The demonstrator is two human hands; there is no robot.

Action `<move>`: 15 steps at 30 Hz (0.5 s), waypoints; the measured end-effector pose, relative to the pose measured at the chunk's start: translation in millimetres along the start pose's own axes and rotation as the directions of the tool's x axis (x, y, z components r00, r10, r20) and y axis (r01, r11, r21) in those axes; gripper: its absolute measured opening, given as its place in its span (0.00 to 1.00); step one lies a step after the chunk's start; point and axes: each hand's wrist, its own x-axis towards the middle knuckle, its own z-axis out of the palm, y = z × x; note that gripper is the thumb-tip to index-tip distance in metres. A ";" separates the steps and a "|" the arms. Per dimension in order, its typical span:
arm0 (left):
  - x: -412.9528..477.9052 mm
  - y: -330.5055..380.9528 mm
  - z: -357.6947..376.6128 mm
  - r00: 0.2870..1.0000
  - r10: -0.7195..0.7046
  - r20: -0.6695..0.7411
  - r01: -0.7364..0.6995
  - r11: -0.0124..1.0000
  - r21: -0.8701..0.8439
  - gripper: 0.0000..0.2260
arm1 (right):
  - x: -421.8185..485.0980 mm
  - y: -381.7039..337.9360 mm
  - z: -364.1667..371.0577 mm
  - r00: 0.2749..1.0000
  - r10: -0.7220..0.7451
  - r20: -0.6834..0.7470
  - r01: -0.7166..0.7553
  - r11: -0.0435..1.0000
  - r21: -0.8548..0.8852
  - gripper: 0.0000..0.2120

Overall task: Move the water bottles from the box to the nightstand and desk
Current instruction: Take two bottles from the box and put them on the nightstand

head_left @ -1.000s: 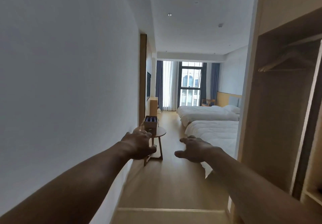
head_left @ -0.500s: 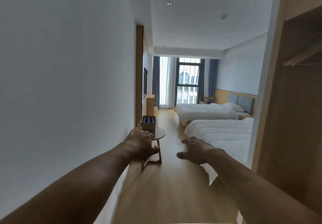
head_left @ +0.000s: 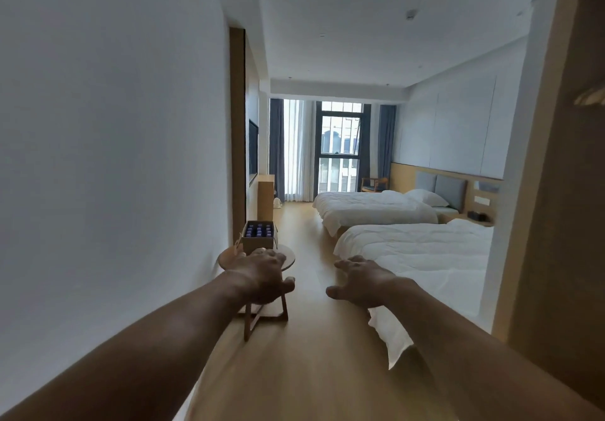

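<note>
Left hand (head_left: 262, 276) and right hand (head_left: 363, 281) extend forward, both empty with fingers loosely spread. Close on the round table (head_left: 289, 259). The box (head_left: 258, 246) of water bottles (head_left: 259, 231) sits toward its far edge, wall side. Recommended: stop square to it, then lift bottles vertically.

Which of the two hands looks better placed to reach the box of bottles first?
Left, probably. The left hand is lined up with the box on the round table; the right hand hangs nearer the bed. Both are empty.
</note>
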 end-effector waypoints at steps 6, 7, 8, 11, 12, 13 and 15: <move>120.6 11.8 9.2 1.000 -0.017 -0.020 0.016 0.998 -0.066 0.26 | 104.7 57.5 -20.7 1.000 -0.027 0.001 0.027 0.999 -0.026 0.38; 139.6 12.6 11.6 0.999 -0.027 -0.026 0.025 0.997 -0.074 0.27 | 122.5 66.2 -24.4 0.999 -0.031 -0.009 0.031 0.999 -0.027 0.38; 158.1 12.6 15.0 0.999 -0.032 -0.024 0.030 0.997 -0.072 0.28 | 139.8 74.2 -26.8 0.999 -0.034 -0.015 0.033 0.999 -0.027 0.38; 208.6 10.3 25.3 0.999 -0.032 0.011 0.032 0.999 -0.021 0.28 | 189.3 95.1 -27.9 0.999 -0.037 0.004 0.037 0.999 -0.032 0.38; 226.0 9.1 28.7 0.999 -0.032 0.015 0.032 0.999 -0.022 0.27 | 206.8 101.5 -26.7 0.999 -0.037 0.011 0.038 0.999 -0.032 0.38; 243.9 7.8 31.9 0.999 -0.032 0.019 0.032 0.999 -0.032 0.26 | 225.1 107.6 -25.0 0.999 -0.034 0.014 0.034 0.999 -0.032 0.38; 280.0 5.2 39.6 0.999 -0.018 0.028 0.019 0.999 -0.034 0.24 | 262.4 118.3 -20.4 1.000 -0.028 0.014 0.028 0.999 -0.032 0.38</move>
